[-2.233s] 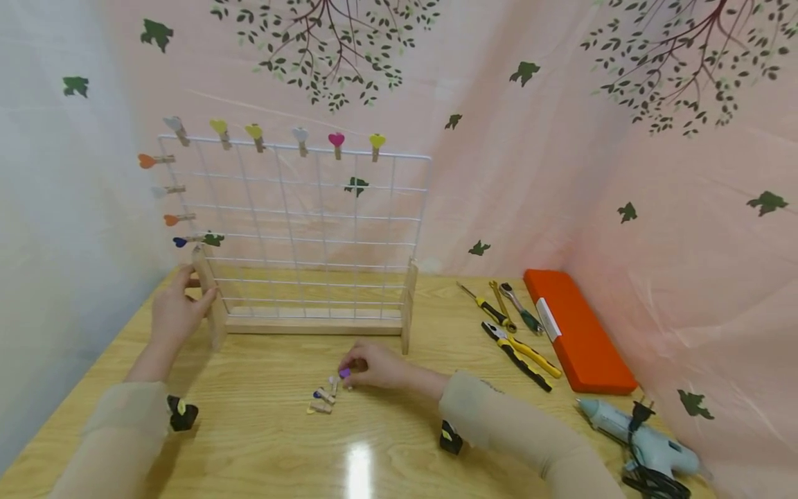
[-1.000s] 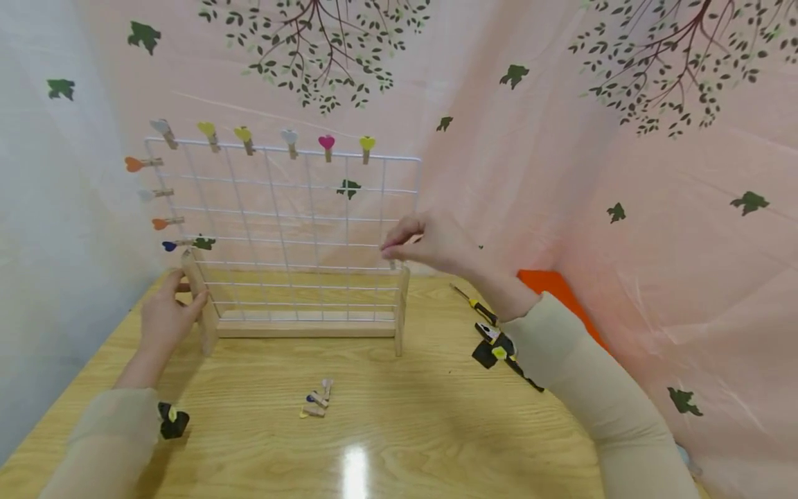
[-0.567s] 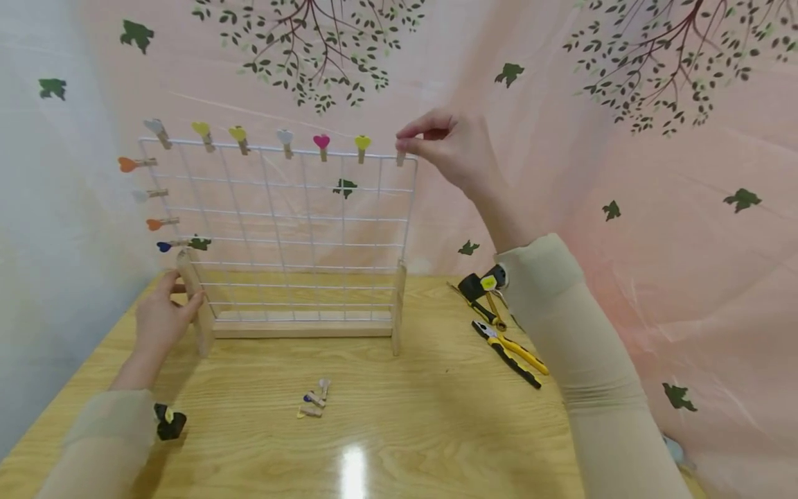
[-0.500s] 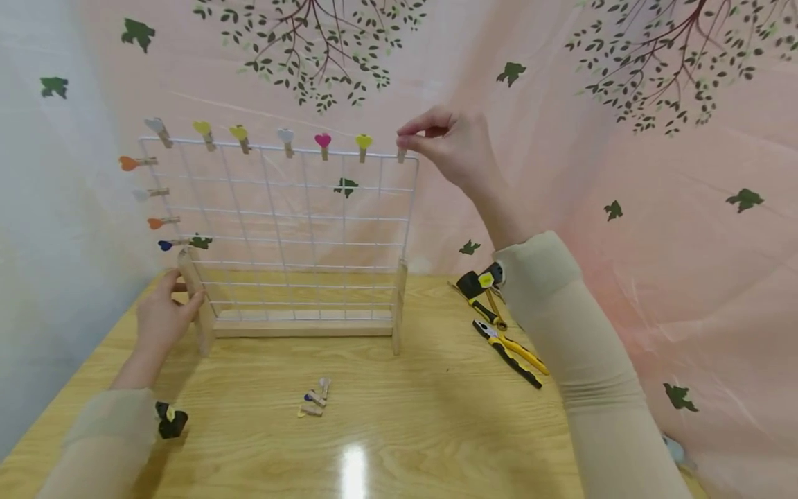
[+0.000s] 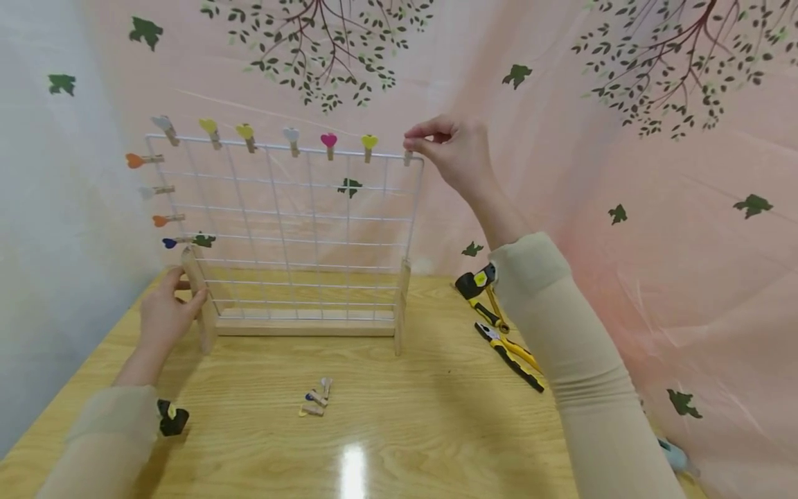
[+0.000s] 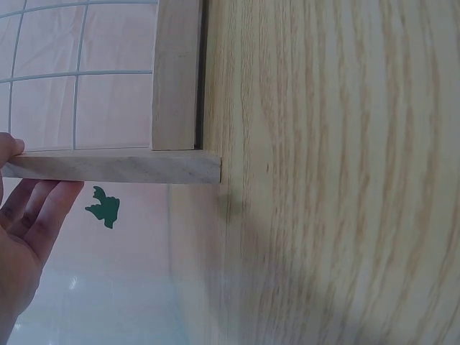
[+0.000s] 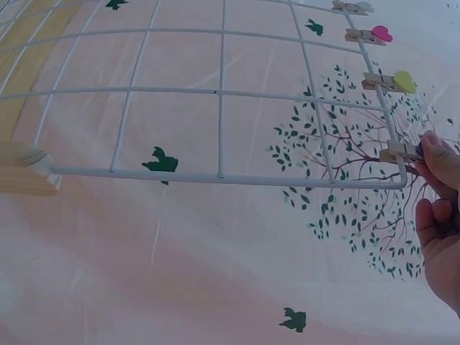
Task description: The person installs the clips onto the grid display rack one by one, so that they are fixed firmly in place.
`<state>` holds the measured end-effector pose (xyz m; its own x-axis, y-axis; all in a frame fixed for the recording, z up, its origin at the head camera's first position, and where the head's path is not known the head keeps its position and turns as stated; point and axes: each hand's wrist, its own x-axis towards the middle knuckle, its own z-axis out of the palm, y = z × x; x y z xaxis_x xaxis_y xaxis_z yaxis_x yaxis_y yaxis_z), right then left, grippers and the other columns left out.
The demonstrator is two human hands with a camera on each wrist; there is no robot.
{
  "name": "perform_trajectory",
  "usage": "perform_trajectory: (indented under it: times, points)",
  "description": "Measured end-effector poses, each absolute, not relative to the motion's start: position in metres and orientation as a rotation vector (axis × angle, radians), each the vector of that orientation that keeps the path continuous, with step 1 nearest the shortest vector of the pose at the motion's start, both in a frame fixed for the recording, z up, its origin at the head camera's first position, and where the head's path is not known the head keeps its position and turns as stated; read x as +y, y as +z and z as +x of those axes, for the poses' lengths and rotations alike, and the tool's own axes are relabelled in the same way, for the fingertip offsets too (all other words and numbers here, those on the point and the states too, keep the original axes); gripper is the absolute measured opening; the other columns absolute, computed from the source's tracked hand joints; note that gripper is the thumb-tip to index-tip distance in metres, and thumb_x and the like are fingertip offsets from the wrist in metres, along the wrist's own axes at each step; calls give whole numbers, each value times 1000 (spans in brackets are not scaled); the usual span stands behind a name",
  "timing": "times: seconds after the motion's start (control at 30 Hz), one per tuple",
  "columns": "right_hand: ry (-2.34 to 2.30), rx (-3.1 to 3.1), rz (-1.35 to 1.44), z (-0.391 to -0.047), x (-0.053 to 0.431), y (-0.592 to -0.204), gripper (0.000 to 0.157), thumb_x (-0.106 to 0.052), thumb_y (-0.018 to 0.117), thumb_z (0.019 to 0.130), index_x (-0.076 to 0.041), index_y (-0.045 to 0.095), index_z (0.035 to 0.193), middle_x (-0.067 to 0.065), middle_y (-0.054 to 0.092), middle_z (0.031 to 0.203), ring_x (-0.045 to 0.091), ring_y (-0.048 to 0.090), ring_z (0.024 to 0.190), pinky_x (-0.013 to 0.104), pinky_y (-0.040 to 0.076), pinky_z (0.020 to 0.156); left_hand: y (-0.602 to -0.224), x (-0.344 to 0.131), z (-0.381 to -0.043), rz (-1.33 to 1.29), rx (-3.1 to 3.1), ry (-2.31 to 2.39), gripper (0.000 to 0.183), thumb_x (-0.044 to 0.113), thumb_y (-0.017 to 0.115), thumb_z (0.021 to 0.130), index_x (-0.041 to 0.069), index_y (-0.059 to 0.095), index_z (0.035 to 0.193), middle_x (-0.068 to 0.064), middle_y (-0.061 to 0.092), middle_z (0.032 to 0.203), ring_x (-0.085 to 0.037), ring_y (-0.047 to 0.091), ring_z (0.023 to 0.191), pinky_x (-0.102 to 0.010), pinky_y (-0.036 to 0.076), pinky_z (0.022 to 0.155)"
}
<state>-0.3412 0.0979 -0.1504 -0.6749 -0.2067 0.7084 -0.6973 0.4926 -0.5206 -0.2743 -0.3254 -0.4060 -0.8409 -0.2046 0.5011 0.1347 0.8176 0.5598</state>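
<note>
At the top right corner of a white wire grid (image 5: 305, 331), my right hand (image 5: 458, 156) pinches a small wooden clothespin (image 7: 401, 150) by its heart end. Its jaws sit over the top wire; a sliver of purple shows under the thumb in the right wrist view. My left hand (image 5: 165, 312) grips the left wooden post (image 6: 115, 167) of the stand, thumb on one side and fingers on the other. Several heart clothespins, such as a pink one (image 5: 329, 142) and an orange one (image 5: 140, 160), line the top and left edges. Three loose clothespins (image 5: 316, 397) lie on the table.
Right of the stand lie pliers (image 5: 508, 357), a screwdriver (image 5: 486, 312) and a wrench (image 5: 497, 308), partly behind the right sleeve. A pale blue glue gun (image 5: 673, 456) peeks out at the lower right. Printed cloth (image 5: 474, 208) hangs behind the table.
My right hand has picked the purple-heart clothespin off the table and raised it to the grid's top right corner, where it has stayed for the last half second. The left hand keeps its hold.
</note>
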Motion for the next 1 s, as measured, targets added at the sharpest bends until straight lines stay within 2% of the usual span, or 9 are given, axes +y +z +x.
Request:
perform_trajectory:
  times: [0.1, 0.23, 0.37, 0.5, 0.6, 0.77, 1.0]
  points:
    - [1126, -2189, 738, -340, 99, -151, 21, -29, 71, 73, -13, 72, 86, 0, 67, 82, 15, 43, 66, 22, 34, 58, -406, -325, -276, 55, -2441, -810, 46, 22, 58, 86, 1, 43, 124, -32, 56, 101, -36, 59, 61, -30, 44, 42]
    - [1152, -2236, 760, -332, 99, -148, 31, -28, 70, 74, -12, 68, 100, 1, 64, 91, 13, 44, 76, 20, 36, 67, -407, -325, -276, 56, -2443, -811, 46, 22, 57, 86, 1, 42, 124, -32, 56, 101, -36, 59, 61, -33, 46, 42]
    - [1179, -2192, 850, -307, 98, -143, 36, -19, 69, 77, -5, 62, 109, 8, 60, 94, 16, 44, 81, 21, 37, 71, -408, -324, -276, 48, -2445, -823, 48, 22, 56, 87, 1, 41, 126, -32, 56, 101, -36, 59, 60, -27, 43, 40]
    - [1160, -2177, 997, -282, 95, -154, 33, -14, 68, 79, 0, 60, 108, 11, 59, 96, 17, 47, 83, 25, 41, 77, -409, -323, -275, 47, -2438, -828, 48, 22, 57, 86, 0, 41, 127, -32, 56, 101, -36, 60, 59, -24, 41, 39]
    - [1097, -2201, 1125, -281, 91, -183, 31, -20, 67, 79, -4, 62, 105, 4, 60, 95, 14, 48, 81, 26, 42, 76, -410, -324, -274, 52, -2441, -822, 48, 23, 57, 86, 0, 42, 126, -32, 56, 101, -36, 59, 59, -24, 41, 39]
    - [890, -2251, 1316, -277, 81, -247, 28, -30, 68, 78, -15, 65, 102, -8, 61, 89, 9, 49, 75, 20, 41, 67, -411, -324, -272, 45, -2444, -828, 47, 23, 57, 86, 1, 42, 126, -33, 56, 100, -35, 59, 58, -24, 41, 39]
    - [799, -2395, 1501, -257, 58, -328, 36, -29, 70, 76, -15, 62, 108, -6, 61, 97, 2, 48, 74, 15, 43, 65, -409, -325, -275, 58, -2435, -818, 47, 24, 57, 86, 2, 42, 125, -31, 57, 101, -34, 59, 58, -26, 42, 39]
